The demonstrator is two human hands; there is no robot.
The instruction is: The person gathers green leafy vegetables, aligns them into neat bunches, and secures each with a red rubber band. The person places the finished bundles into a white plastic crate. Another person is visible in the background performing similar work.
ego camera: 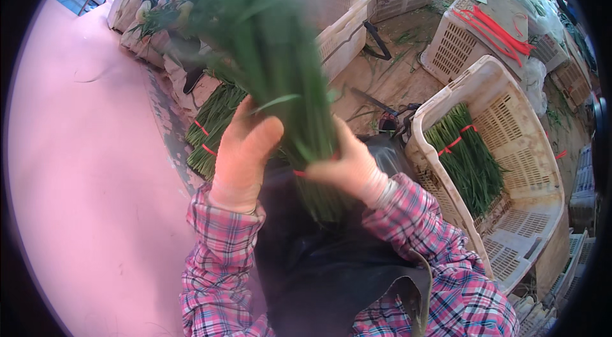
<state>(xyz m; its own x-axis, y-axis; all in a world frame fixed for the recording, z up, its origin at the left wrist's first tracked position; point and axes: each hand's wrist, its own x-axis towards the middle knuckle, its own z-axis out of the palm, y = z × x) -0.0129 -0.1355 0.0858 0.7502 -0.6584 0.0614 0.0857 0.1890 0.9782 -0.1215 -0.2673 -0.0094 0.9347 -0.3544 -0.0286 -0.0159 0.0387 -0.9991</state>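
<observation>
A blurred bunch of long green leaf vegetable, likely garlic chives [296, 84], is tilted up before me with its cut stems toward my lap. My right hand [351, 165], in an orange knit glove, grips it low down by a red tie [300, 173]. My left hand [244, 155], gloved alike, is at the bunch's left side with the thumb apart. Leaves hide its fingertips, so its hold is unclear. Behind the left hand lie tied bunches [210, 127] with red bands. A dark apron [306, 265] covers my lap.
At right, a dirty white plastic crate [526, 170] holds a tied bunch [464, 160]. Red strips [497, 33] lie on an upturned crate [454, 43]. Another crate [344, 36] stands ahead. A pink surface [91, 170] extends left. A co-worker's gloved hand [143, 11] handles greens.
</observation>
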